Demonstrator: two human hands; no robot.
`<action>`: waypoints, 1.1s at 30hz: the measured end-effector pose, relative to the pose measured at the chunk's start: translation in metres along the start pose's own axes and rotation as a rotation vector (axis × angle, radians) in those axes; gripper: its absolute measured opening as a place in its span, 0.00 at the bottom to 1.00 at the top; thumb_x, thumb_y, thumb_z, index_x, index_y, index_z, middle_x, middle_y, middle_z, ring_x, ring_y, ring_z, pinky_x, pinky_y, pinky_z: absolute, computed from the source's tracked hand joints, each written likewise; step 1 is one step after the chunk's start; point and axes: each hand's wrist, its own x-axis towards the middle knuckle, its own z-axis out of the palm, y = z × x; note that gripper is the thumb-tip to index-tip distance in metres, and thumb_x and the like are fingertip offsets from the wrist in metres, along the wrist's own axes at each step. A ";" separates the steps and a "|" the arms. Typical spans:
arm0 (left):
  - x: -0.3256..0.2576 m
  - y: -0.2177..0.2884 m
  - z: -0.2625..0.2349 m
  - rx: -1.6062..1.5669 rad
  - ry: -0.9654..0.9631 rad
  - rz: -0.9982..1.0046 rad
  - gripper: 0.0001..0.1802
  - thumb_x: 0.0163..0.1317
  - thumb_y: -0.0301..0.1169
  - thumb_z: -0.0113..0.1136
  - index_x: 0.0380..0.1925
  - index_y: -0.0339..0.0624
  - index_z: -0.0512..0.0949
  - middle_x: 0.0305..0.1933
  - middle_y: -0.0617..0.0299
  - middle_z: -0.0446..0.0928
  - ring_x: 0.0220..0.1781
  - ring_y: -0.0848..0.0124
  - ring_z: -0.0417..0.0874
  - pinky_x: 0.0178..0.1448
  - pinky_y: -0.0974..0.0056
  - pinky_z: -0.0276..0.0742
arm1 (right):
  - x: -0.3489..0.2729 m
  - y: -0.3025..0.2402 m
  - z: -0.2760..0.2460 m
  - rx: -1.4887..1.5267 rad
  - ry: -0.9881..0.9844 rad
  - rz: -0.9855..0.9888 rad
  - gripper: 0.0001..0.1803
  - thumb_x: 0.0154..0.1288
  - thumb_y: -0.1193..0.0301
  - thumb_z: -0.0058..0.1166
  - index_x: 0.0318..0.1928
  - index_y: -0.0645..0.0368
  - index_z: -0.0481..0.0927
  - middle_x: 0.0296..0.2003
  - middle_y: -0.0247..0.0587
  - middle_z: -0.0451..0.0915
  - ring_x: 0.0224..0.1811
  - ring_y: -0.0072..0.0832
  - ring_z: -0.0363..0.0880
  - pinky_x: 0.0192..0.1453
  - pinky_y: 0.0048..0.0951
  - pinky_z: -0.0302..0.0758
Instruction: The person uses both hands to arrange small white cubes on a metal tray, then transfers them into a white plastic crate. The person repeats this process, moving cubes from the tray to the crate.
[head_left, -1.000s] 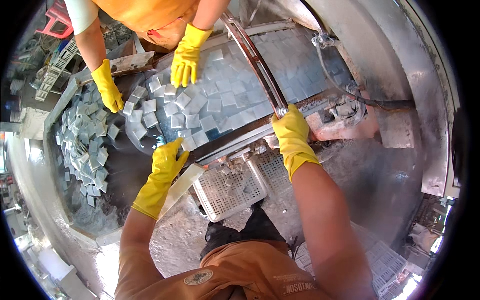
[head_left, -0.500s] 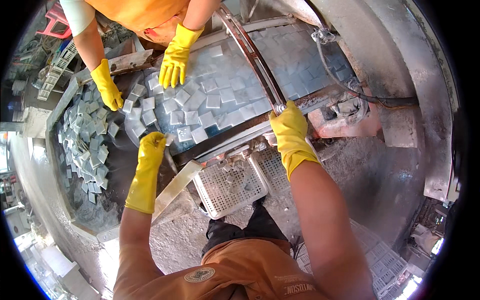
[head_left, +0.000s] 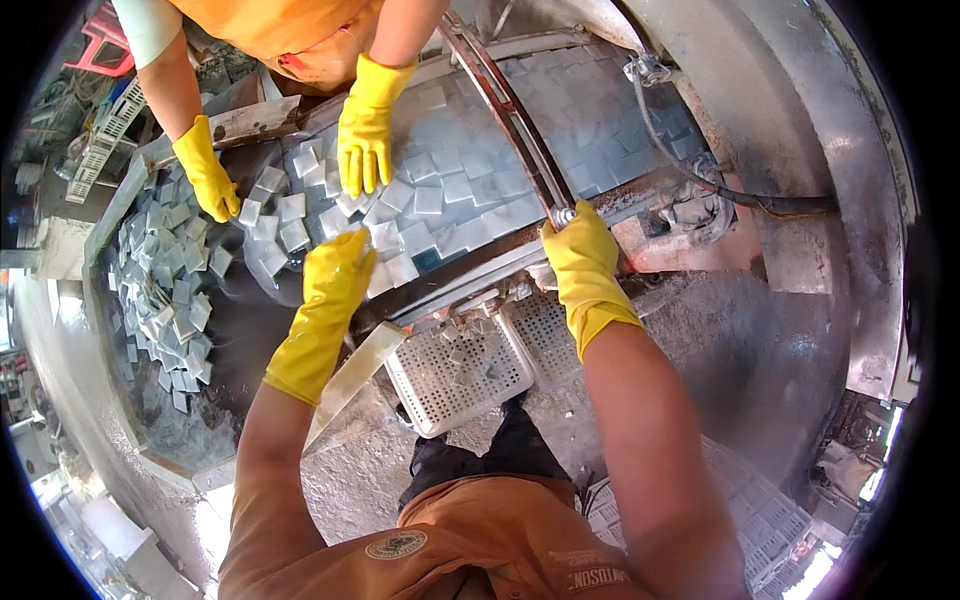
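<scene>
Small square stone tiles [head_left: 428, 200], pale grey and wet, cover the flat bed [head_left: 425, 262] in front of me. My left hand [head_left: 338, 270], in a yellow rubber glove, is over the tiles at the bed's near left end. Its fingers are curled, and what lies under them is hidden. My right hand [head_left: 580, 248], gloved alike, is closed around the near end of a long metal bar [head_left: 512, 118] that crosses the bed. Across from me, a co-worker's gloved hand [head_left: 364, 145] lies on the tiles. The co-worker's other gloved hand [head_left: 208, 178] touches tiles at the bed's left end.
A heap of loose tiles [head_left: 165, 290] sits in the dark tray on the left. White perforated baskets [head_left: 460, 380] stand below the bed's near edge, beside a pale slanted board [head_left: 352, 375]. A hose [head_left: 765, 203] runs along the right, near a large curved metal wall [head_left: 790, 100].
My left hand has moved right and slightly up, from the bed's end onto the tiles; the tile seen at its fingertips is now hidden. The co-worker's right-side hand has shifted slightly right. My right hand stays put.
</scene>
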 end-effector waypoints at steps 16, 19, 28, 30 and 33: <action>-0.016 0.010 0.031 0.001 -0.032 0.148 0.27 0.56 0.33 0.70 0.57 0.39 0.79 0.63 0.45 0.78 0.64 0.43 0.76 0.72 0.42 0.68 | 0.000 -0.006 -0.004 -0.027 -0.013 0.015 0.23 0.57 0.56 0.69 0.46 0.59 0.82 0.42 0.55 0.87 0.48 0.52 0.87 0.53 0.50 0.82; -0.009 0.002 0.031 -0.067 -0.097 0.040 0.28 0.56 0.34 0.71 0.58 0.42 0.79 0.63 0.45 0.78 0.64 0.44 0.77 0.72 0.42 0.68 | 0.000 -0.004 -0.001 -0.032 0.013 0.007 0.22 0.57 0.57 0.69 0.45 0.59 0.81 0.42 0.55 0.87 0.47 0.52 0.87 0.53 0.50 0.82; 0.000 -0.004 0.051 0.026 0.094 0.075 0.25 0.54 0.32 0.72 0.54 0.43 0.81 0.58 0.45 0.81 0.60 0.42 0.80 0.68 0.44 0.71 | 0.000 -0.004 -0.002 -0.030 0.009 0.005 0.22 0.57 0.57 0.68 0.44 0.58 0.81 0.42 0.54 0.87 0.47 0.51 0.87 0.52 0.49 0.82; 0.001 -0.009 0.047 -0.076 0.063 0.021 0.23 0.52 0.30 0.73 0.50 0.43 0.82 0.58 0.46 0.81 0.60 0.43 0.80 0.67 0.45 0.72 | 0.001 -0.004 -0.001 -0.031 0.005 0.003 0.21 0.57 0.57 0.68 0.44 0.58 0.81 0.42 0.53 0.87 0.47 0.51 0.87 0.52 0.49 0.82; 0.005 -0.009 0.051 -0.164 0.114 0.015 0.20 0.51 0.27 0.74 0.45 0.43 0.82 0.58 0.46 0.82 0.60 0.44 0.80 0.67 0.47 0.73 | 0.001 -0.004 -0.003 -0.029 -0.016 0.008 0.21 0.57 0.57 0.68 0.44 0.58 0.81 0.42 0.53 0.87 0.47 0.52 0.87 0.52 0.49 0.82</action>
